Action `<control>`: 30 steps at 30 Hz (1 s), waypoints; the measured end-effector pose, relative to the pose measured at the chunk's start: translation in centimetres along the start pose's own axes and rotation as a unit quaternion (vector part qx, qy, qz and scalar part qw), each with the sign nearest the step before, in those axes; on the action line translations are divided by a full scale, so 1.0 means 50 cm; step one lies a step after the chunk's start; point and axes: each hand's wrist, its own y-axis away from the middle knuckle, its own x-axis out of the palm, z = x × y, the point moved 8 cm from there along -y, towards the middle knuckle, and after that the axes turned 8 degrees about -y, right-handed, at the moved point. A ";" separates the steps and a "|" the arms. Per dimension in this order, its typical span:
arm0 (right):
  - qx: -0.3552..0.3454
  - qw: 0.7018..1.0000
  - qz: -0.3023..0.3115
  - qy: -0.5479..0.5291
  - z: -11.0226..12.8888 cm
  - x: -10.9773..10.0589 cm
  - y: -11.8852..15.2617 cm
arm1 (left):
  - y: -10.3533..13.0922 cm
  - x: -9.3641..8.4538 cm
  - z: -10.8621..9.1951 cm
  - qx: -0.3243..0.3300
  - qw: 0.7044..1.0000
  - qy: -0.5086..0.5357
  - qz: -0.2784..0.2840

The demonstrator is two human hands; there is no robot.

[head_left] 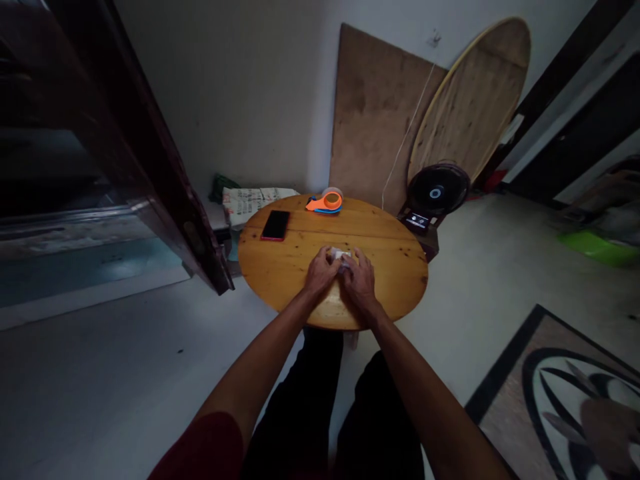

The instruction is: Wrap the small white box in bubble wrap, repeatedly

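A small white object in clear wrapping (342, 255) lies between my two hands over the round wooden table (280, 273). From its left side my left hand (323, 270) grips it, fingers curled in. My right hand (361, 275) closes on the right side of the same object, with the fingertips of both hands nearly meeting. The fingers partly cover it, so its exact shape is hidden. An orange and blue tape dispenser (325, 202) sits near the table's far edge, and a dark phone with a red edge (275, 225) lies at the left.
Behind the table a brown board (377, 113) and a round wooden panel (475, 100) lean on the wall. A black fan (436, 192) stands at the table's back right. Printed sacking (247, 203) is at the back left, and a dark door frame (170, 173) rises at left.
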 end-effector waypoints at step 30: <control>0.025 0.991 -0.067 -0.115 -0.023 -0.034 0.003 | -0.068 0.008 0.050 -0.141 0.973 0.146 0.108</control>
